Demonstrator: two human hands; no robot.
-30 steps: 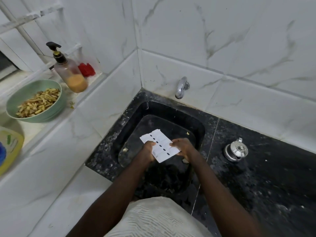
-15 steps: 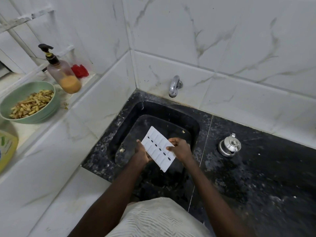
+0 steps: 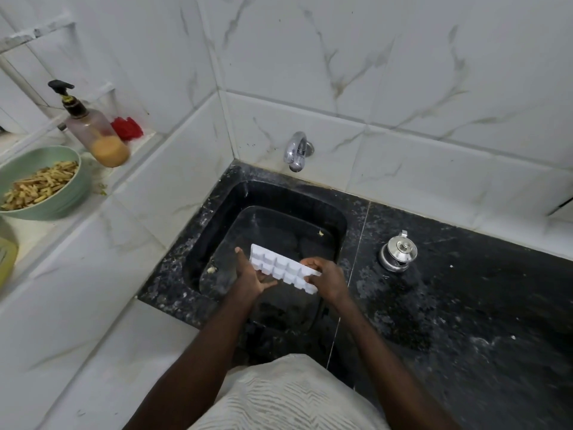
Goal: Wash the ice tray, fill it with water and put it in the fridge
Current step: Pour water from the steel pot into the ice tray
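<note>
A white plastic ice tray [image 3: 280, 268] is held over the black sink [image 3: 273, 218], its compartments facing up toward me. My left hand [image 3: 251, 279] grips its near-left side with the thumb along the end and fingers under it. My right hand [image 3: 327, 277] holds the right end, fingers curled over the edge. The chrome tap [image 3: 296, 150] sticks out of the tiled wall behind the sink; no water runs from it. The sink floor looks wet, with small food scraps in it.
A small steel lidded pot [image 3: 398, 251] stands on the black counter [image 3: 465, 305] right of the sink. On the left ledge are a pump soap bottle [image 3: 93, 131], a red scrubber [image 3: 127, 128] and a green bowl [image 3: 62, 200] of food scraps.
The tray has been turned over: earlier its flat underside with dark slots faced me, now the open compartments face up. Both hands shifted their grip as it turned.
</note>
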